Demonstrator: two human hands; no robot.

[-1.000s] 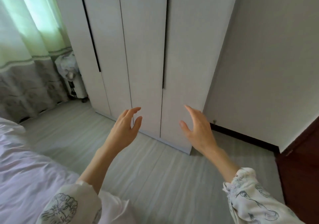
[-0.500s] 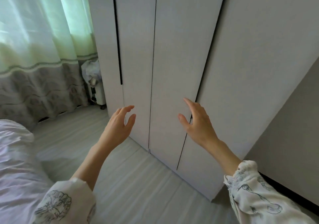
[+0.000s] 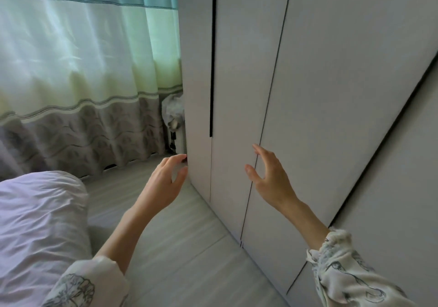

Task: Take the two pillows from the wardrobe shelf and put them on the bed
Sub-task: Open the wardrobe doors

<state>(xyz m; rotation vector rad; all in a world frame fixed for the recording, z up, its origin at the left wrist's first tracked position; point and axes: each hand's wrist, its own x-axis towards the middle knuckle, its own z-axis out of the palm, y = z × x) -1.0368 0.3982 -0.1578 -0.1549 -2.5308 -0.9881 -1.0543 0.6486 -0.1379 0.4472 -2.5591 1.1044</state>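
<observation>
A tall white wardrobe [image 3: 320, 81] fills the right half of the view, all its doors closed, with dark vertical handle slots between them. No pillow shows. My left hand [image 3: 163, 181] is open, fingers spread, close to the wardrobe's left edge. My right hand [image 3: 270, 176] is open too, raised in front of the seam between two doors, fingertips near the door face. The bed [image 3: 35, 223] with a crumpled pale lilac cover lies at the lower left.
A curtain [image 3: 83, 70] banded teal, pale green and grey hangs across the left background. A small white appliance draped in plastic [image 3: 174, 117] stands in the corner between curtain and wardrobe. A strip of pale plank floor [image 3: 170, 247] runs between bed and wardrobe.
The view has swung left and come closer to the wardrobe. Both open hands have moved nearer to the doors; the side wall and dark door at the right are out of view.
</observation>
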